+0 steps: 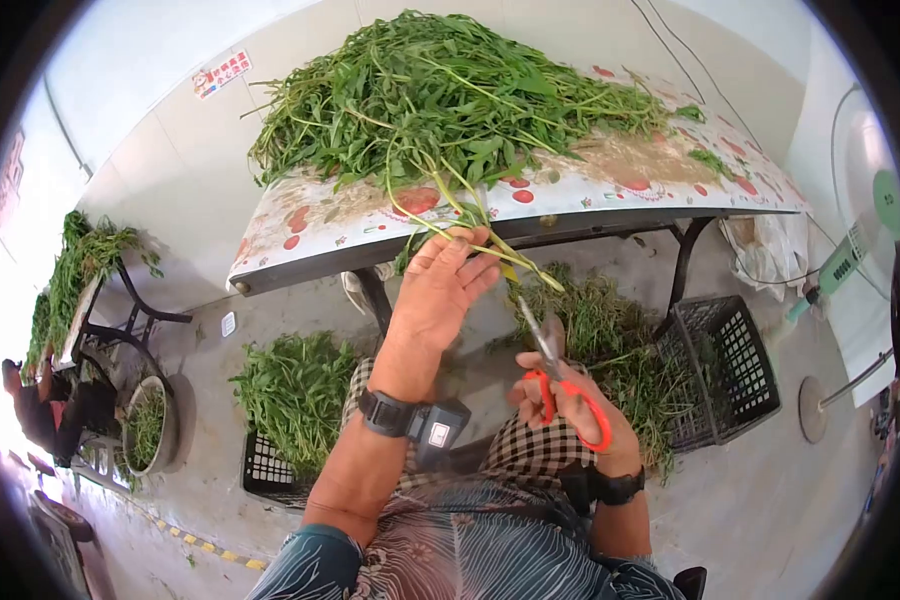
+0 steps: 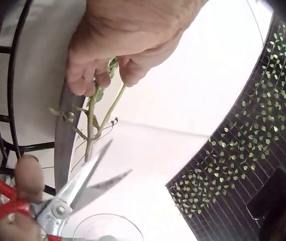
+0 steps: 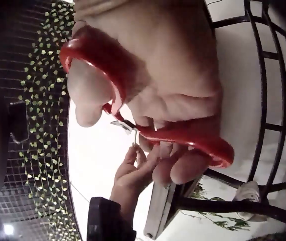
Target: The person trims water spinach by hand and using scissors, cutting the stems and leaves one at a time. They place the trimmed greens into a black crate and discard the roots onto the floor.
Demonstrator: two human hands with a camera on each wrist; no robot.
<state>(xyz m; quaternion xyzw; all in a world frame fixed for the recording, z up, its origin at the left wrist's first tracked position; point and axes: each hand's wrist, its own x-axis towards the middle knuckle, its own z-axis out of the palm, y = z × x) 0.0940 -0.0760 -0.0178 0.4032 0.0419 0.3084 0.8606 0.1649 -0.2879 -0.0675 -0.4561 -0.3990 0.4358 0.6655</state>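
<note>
My left hand [image 1: 435, 290] pinches a few leafy green stems [image 1: 490, 252] in front of the table's near edge. In the left wrist view the stems [image 2: 89, 128] hang between the thumb and fingertips, cut ends away from the palm. My right hand [image 1: 595, 410] grips red-handled scissors [image 1: 548, 345], with thumb and fingers through the loops. Their blades [image 2: 90, 181] are spread, close to the lower part of the stems. The right wrist view shows the red loops [image 3: 183, 138] around the fingers, while most of the blades is hidden.
A big heap of leafy stems [image 1: 420, 100] covers much of the table [image 1: 320, 225]. Below lie a crate of greens [image 1: 295, 400], a pile of trimmings [image 1: 610, 350] and a black crate [image 1: 740, 370]. A green fan [image 1: 850, 255] stands right; another person [image 1: 55, 405] sits far left.
</note>
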